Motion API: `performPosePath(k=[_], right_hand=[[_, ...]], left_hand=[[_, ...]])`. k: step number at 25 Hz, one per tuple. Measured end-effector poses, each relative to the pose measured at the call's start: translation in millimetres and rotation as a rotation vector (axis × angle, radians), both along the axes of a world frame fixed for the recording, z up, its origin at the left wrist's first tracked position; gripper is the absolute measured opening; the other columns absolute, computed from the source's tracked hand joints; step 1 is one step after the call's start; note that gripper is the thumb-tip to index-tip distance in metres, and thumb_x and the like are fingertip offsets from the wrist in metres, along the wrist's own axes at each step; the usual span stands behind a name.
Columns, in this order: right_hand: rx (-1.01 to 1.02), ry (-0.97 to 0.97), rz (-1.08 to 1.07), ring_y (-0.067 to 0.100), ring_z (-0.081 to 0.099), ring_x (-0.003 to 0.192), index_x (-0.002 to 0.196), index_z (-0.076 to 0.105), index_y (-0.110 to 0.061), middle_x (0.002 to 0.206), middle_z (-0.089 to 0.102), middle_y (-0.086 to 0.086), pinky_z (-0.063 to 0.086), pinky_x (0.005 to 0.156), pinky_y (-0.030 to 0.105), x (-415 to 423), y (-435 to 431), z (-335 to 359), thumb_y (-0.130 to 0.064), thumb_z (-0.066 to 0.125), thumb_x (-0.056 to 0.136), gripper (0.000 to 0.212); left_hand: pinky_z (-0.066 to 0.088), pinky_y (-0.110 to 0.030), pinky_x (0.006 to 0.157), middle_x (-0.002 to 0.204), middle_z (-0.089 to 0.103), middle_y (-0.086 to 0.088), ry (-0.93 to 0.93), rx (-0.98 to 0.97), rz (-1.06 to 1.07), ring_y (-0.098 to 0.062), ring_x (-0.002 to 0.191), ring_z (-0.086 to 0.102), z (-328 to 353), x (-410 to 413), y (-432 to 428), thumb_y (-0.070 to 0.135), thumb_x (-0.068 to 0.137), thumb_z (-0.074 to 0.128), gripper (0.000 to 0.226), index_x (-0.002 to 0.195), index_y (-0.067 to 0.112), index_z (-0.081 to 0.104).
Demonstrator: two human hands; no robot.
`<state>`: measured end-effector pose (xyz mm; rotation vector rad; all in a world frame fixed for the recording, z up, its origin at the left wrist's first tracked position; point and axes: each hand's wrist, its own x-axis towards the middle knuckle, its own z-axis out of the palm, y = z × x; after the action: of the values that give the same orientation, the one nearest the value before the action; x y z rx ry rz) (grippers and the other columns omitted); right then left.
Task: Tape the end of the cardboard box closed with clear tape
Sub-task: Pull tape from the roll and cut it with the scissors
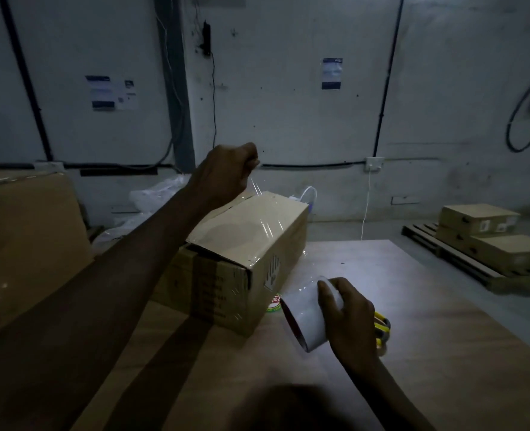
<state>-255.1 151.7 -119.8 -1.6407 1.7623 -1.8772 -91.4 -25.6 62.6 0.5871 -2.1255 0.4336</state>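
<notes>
A brown cardboard box point(251, 244) lies on the wooden table point(428, 353), its long top face covered by a shiny sheet of clear tape point(242, 225). My left hand point(226, 172) is raised above the box's far end, fingers pinched on the free end of that tape. Near the box's front corner, my right hand point(347, 312) grips a wide roll of clear tape point(307, 318), tilted, with film stretching up from it to the box. The box's near end shows dark printing and a flap edge.
A large cardboard box point(24, 237) stands at the left. Yellow-handled scissors point(382, 331) lie on the table behind my right hand. A small round sticker point(274, 303) sits by the box. Stacked flat boxes on a pallet point(491, 241) are at the right, and plastic bags point(158, 194) lie behind.
</notes>
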Motion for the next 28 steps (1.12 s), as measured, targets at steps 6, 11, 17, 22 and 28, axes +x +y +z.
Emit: performPosePath(k=[6,11,17,22,28], right_hand=[[0.300,0.168,-0.032,0.007,0.065,0.063,0.081,0.068,-0.017,0.067,0.067,-0.003,0.050,0.057,0.024,-53.7,3.3,0.5,-0.031,0.055,0.091,0.022],[0.868,0.713,-0.120,0.021,0.058,0.091,0.112,0.062,-0.025,0.105,0.060,0.005,0.049,0.077,0.029,-96.4,-14.3,-11.5,-0.049,0.065,0.082,0.038],[0.950,0.808,-0.135,0.025,0.059,0.089,0.110,0.054,-0.015,0.107,0.058,0.010,0.047,0.071,0.032,-94.1,-20.0,-10.5,-0.055,0.056,0.087,0.047],[0.943,0.702,-0.140,0.027,0.060,0.095,0.122,0.055,-0.016,0.112,0.060,0.013,0.048,0.073,0.031,-95.1,-21.1,1.0,-0.054,0.064,0.082,0.055],[0.874,0.356,-0.036,0.011,0.056,0.060,0.115,0.053,-0.024,0.085,0.060,0.004,0.041,0.041,0.019,-100.0,-12.6,12.8,-0.027,0.075,0.077,0.044]], left_hand=[[0.052,-0.038,0.056,0.077,0.063,-0.011,-0.146,-0.116,-0.116,-0.024,0.064,0.060,-0.1,-23.1,22.8,0.041,0.092,0.031,0.042,0.095,0.008,0.056],[0.042,-0.028,0.051,0.074,0.062,-0.008,-0.234,-0.244,-0.192,-0.019,0.056,0.056,2.9,-34.4,33.4,0.039,0.093,0.033,0.038,0.095,0.009,0.057],[0.036,-0.024,0.051,0.073,0.062,-0.008,-0.259,-0.320,-0.216,-0.016,0.052,0.052,2.0,-39.6,37.3,0.036,0.093,0.036,0.035,0.095,0.008,0.057],[0.037,-0.025,0.051,0.072,0.062,-0.009,-0.252,-0.328,-0.225,-0.018,0.051,0.053,2.9,-39.5,36.7,0.036,0.093,0.036,0.036,0.095,0.007,0.058],[0.040,-0.026,0.049,0.071,0.061,-0.009,-0.239,-0.338,-0.252,-0.016,0.052,0.052,1.5,-42.4,36.0,0.034,0.093,0.039,0.032,0.095,0.008,0.057]])
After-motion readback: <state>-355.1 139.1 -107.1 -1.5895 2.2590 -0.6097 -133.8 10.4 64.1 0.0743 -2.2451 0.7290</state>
